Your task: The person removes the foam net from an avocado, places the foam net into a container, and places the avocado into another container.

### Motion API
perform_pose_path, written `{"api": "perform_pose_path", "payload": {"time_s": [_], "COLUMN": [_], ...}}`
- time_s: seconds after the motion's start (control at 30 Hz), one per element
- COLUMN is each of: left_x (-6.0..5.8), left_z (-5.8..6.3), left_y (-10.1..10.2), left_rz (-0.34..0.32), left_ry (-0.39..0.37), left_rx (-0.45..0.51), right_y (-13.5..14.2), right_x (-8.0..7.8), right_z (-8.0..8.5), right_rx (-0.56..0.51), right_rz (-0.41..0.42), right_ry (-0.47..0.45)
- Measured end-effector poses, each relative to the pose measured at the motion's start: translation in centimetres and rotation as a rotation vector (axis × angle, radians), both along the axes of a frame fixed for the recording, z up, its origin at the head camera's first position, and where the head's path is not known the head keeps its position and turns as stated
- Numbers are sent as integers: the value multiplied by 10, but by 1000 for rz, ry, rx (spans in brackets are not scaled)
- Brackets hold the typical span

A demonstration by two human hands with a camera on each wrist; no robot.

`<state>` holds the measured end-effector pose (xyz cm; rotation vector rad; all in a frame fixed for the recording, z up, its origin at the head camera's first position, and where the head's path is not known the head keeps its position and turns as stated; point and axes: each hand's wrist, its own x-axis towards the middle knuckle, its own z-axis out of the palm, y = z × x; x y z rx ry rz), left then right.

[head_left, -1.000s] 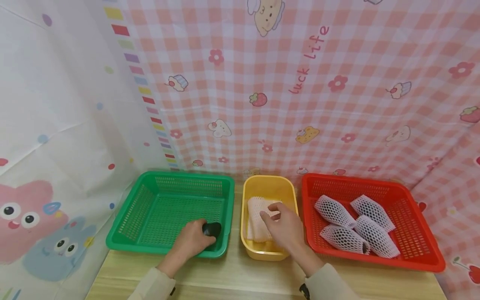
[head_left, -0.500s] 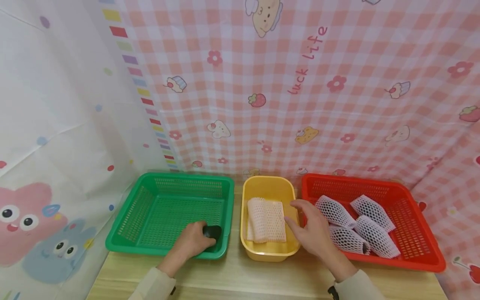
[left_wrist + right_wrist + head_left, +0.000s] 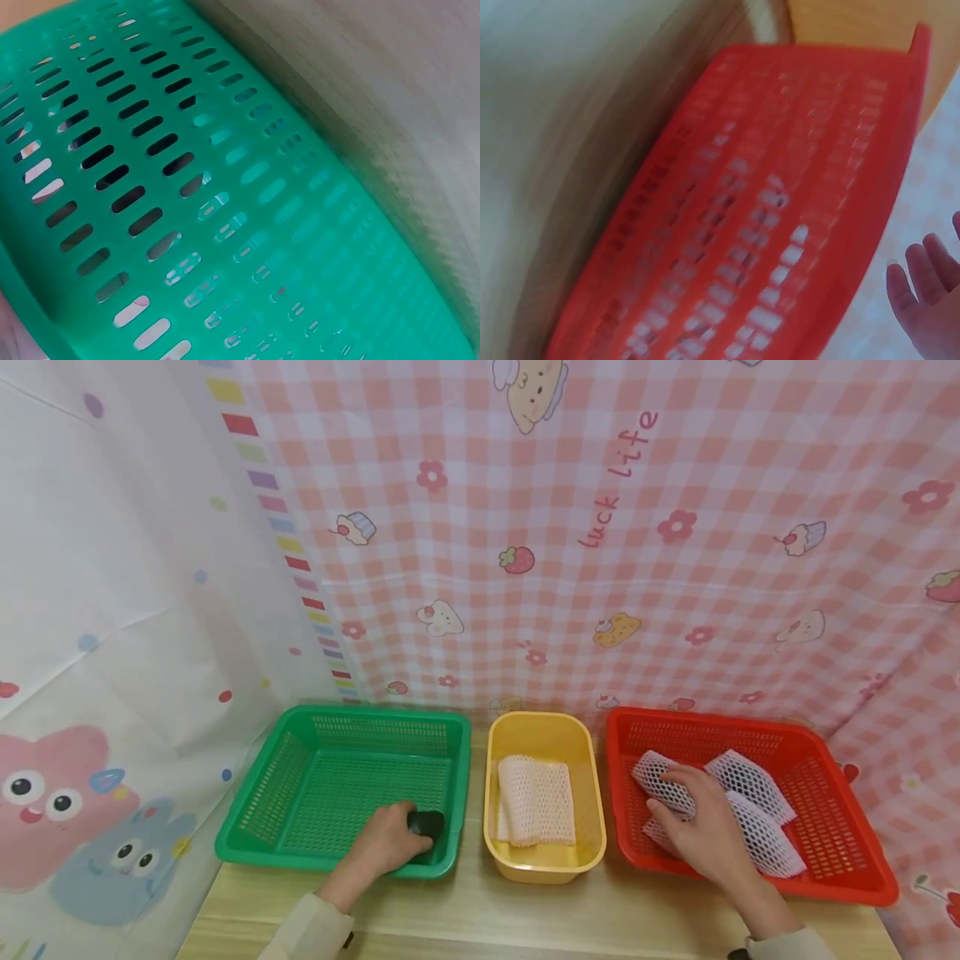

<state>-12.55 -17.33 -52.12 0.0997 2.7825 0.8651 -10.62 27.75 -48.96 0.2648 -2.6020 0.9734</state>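
In the head view my left hand (image 3: 388, 839) grips a dark, glossy, rounded object (image 3: 427, 824) in the front right corner of the green basket (image 3: 330, 862). Its lower part is hidden by the hand and the rim. My right hand (image 3: 705, 827) hovers over the left part of the red basket (image 3: 847, 892), thumb and fingers spread apart with nothing between them. Below and around it lie several white foam-net sleeves (image 3: 750, 783), bulging with something dark inside. In the right wrist view, the right hand's fingers (image 3: 922, 274) show beyond the red rim.
A yellow bin (image 3: 545, 865) stands between the two baskets, holding flat pale foam nets (image 3: 536, 802). All three containers rest on a light wooden table (image 3: 480, 918). A pink checked cloth (image 3: 480, 568) hangs close behind them. The green mesh wall (image 3: 150, 187) fills much of the left wrist view.
My right hand has moved from over the yellow bin rightward to above the foam-net sleeves in the red basket. The left hand stays on the dark object.
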Motion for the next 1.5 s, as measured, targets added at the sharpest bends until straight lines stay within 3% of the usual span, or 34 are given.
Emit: {"api": "perform_pose_path", "payload": {"time_s": [0.3, 0.83, 1.3, 1.5], "left_x": [0, 1, 3, 2], "left_z": [1, 4, 14, 18], "left_y": [0, -1, 0, -1], "left_rz": [-11, -16, 2, 9], "left_ry": [-34, -18, 20, 55], "left_rx": [5, -14, 15, 29], "right_y": [31, 51, 57, 59], "right_x": [6, 8, 2, -4], "right_z": [-14, -23, -25, -24], "right_rx": [72, 250, 255, 264], "right_rz": [3, -21, -59, -31], "right_ry": [-62, -242, -381, -461]}}
